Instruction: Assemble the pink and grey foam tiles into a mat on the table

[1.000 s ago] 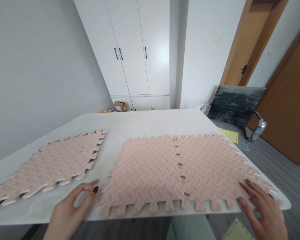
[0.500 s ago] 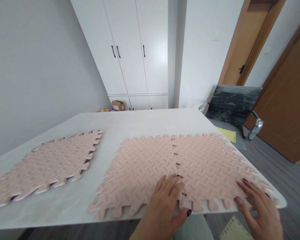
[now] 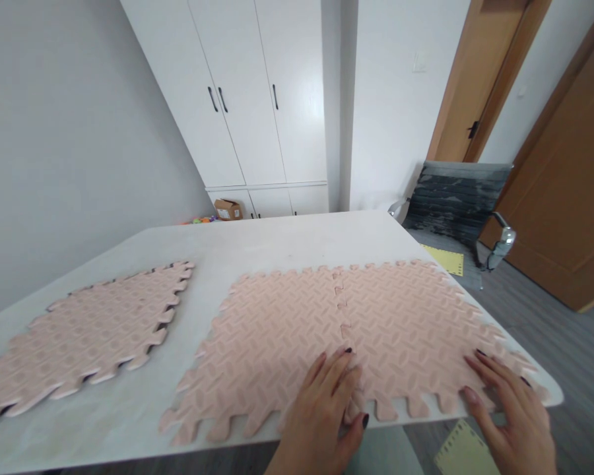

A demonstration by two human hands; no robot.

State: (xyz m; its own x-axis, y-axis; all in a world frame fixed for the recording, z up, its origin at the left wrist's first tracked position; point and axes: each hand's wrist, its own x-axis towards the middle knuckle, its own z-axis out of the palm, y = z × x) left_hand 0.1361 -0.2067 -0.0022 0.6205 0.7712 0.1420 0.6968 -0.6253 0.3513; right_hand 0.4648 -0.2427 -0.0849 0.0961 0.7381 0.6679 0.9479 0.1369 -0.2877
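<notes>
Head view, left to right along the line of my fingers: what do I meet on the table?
Loose mat → left joined mat → left hand → right joined mat → right hand.

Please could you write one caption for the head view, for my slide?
Left hand at the seam of two joined pink mats; right hand at their near right corner.
</notes>
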